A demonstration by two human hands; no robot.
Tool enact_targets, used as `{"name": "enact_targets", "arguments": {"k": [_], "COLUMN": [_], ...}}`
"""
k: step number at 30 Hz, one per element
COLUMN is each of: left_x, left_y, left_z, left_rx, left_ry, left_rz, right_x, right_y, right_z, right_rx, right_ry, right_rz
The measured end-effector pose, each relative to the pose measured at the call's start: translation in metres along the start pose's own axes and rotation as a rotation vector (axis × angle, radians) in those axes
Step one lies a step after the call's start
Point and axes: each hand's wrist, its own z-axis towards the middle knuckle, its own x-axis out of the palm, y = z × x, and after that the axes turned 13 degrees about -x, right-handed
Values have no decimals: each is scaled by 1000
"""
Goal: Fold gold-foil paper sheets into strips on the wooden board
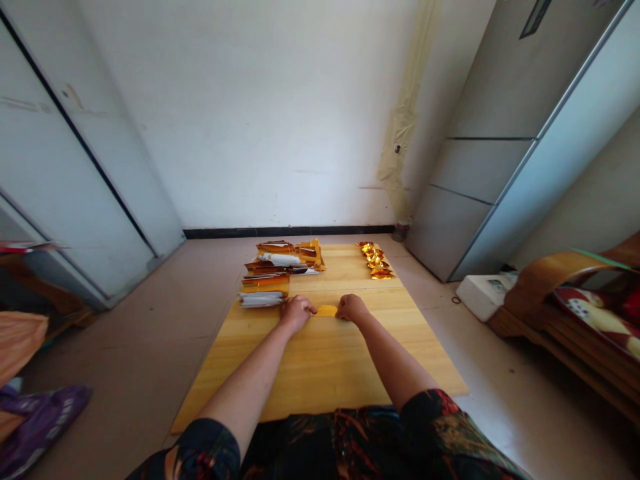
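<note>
Between my two hands a narrow folded strip of gold paper [327, 311] lies low over the wooden table. My left hand [299, 312] pinches its left end, and my right hand [352, 309] pinches the other end with curled fingers. Just beyond my left hand are stacks of gold foil paper [265, 285], some curled, with white undersides showing. At the table's far right lies a small cluster of shiny folded gold foil pieces [375, 259]; the single pieces are hard to tell apart.
The wooden table [400, 360] stands before a white wall [260, 120]. A grey refrigerator [480, 153] is at the right, near a white foam box [484, 297] and a wooden seat [560, 333]. A purple bag [45, 423] lies at the lower left.
</note>
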Motion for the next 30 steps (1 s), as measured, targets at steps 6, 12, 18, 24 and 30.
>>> {"name": "enact_targets", "arguments": {"k": [6, 12, 18, 24, 30], "left_x": [-1, 1, 1, 4, 11], "left_y": [-3, -3, -3, -3, -4], "left_z": [-3, -11, -22, -24, -26], "left_rx": [-2, 36, 163, 220, 254], "left_ry": [-20, -41, -70, -95, -149], "left_rz": [8, 107, 140, 120, 76], "right_x": [-5, 5, 6, 10, 19], "right_y": [-15, -14, -10, -6, -11], "right_z": [-7, -20, -24, -26, -24], "right_rx": [-35, -452, -577, -608, -648], "right_ry": [-38, -138, -86, -77, -130], "right_rz": [-8, -110, -261, -422, -467]}}
